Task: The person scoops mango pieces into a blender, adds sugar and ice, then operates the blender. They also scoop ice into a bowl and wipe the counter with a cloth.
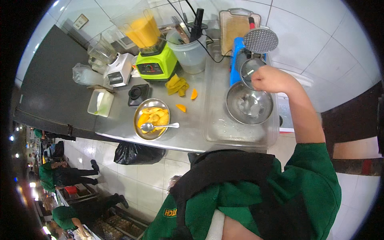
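Note:
My right hand [271, 78] is curled in front of a round metal part [250, 70] of a blue machine [237, 45], which looks like an ice crusher. Whether the fingers grip anything is hidden. Above the hand a perforated metal disc [261, 40] with a red and black handle stands raised. Just below the hand, a steel bowl [232, 111] holds what looks like crushed ice [250, 105]. The bowl stands in a clear plastic tray [222, 132] with wet patches. My left hand is out of view.
A steel dish [137, 127] holds mango pieces [153, 117] and a spoon [165, 126]. Behind are a green blender [156, 64] containing orange liquid, a white blender [120, 70], a utensil bucket [192, 57] and a yellow cloth [177, 85]. Co-workers [64, 217] are far left.

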Demonstrator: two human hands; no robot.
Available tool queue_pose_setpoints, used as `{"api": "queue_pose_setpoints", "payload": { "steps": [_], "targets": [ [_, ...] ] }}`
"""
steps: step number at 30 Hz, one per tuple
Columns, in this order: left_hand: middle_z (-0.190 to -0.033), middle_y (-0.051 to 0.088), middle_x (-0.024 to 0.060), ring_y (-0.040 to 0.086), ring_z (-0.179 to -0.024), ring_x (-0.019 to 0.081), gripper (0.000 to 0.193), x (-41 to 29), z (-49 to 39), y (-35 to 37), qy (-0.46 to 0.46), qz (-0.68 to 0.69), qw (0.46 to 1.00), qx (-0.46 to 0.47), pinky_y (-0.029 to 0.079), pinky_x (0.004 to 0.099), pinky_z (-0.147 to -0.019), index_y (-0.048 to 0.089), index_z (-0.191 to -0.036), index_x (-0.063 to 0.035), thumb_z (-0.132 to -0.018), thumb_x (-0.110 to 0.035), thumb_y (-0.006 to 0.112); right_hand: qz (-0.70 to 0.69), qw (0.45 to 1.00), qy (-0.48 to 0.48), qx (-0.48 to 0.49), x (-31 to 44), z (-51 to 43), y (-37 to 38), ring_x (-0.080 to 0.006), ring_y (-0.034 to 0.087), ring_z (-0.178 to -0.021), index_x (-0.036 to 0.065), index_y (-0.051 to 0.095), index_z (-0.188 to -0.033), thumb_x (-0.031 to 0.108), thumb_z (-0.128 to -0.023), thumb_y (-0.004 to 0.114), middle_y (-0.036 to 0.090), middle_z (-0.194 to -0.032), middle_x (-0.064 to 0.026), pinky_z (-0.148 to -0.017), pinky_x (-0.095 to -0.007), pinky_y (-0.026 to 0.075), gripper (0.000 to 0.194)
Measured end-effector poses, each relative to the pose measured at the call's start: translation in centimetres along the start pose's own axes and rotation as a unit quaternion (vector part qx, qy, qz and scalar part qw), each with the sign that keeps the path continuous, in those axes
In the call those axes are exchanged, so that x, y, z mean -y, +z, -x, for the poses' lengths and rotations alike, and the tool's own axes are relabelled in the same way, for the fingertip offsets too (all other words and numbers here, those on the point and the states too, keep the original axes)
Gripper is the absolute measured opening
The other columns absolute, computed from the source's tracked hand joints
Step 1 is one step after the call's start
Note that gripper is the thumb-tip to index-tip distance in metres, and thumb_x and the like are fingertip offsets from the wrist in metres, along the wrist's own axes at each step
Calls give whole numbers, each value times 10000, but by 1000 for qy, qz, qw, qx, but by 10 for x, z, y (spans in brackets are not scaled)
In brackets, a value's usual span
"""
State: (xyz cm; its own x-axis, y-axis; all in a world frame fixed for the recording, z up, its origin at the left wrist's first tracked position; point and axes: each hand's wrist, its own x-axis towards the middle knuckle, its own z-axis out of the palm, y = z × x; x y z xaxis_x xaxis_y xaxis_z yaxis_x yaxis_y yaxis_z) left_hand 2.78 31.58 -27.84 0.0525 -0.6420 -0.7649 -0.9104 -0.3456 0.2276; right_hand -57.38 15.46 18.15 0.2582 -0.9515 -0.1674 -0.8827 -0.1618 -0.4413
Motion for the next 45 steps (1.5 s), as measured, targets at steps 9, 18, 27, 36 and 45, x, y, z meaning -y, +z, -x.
{"api": "queue_pose_setpoints", "payload": {
  "steps": [9,18,27,36,45],
  "targets": [
    [-1115,696,141,649,-1056,341,338,-10,-5,2,244,-296,923,-8,512,444,-902,714,-1043,-103,-907,-369,556,146,985,93,-10,-40,-52,47,-414,660,-892,-24,717,-872,130,-782,549,663,-929,-280,-832,-465,510,245],
    [-980,729,126,680,-984,309,447,-1,17,20,-14,46,999,-17,504,419,-901,746,-963,-111,-920,-460,469,90,990,101,-30,-50,-57,53,-436,651,-891,-51,702,-872,184,-797,562,642,-925,-301,-831,-473,504,283],
    [-1148,680,168,629,-1105,336,444,-6,20,24,9,-52,999,12,478,428,-969,712,-1093,-95,-907,-438,500,129,987,91,-2,-46,-55,50,-432,650,-870,-53,692,-909,184,-809,545,633,-898,-305,-819,-464,497,296],
    [-1021,708,169,666,-998,343,459,-32,29,0,7,-48,998,-40,499,437,-903,721,-967,-53,-939,-389,408,-38,990,124,65,-9,-21,11,-201,591,-570,-69,641,-732,148,-774,589,587,-612,-174,-567,-367,457,227],
    [-1065,699,175,649,-1046,351,453,-8,20,-41,-16,-2,1000,-15,487,432,-947,717,-1027,-57,-928,-408,449,107,989,105,-6,37,-16,10,-401,607,-631,-55,641,-719,149,-730,597,592,-687,-260,-616,-451,480,208]
  ]
}}
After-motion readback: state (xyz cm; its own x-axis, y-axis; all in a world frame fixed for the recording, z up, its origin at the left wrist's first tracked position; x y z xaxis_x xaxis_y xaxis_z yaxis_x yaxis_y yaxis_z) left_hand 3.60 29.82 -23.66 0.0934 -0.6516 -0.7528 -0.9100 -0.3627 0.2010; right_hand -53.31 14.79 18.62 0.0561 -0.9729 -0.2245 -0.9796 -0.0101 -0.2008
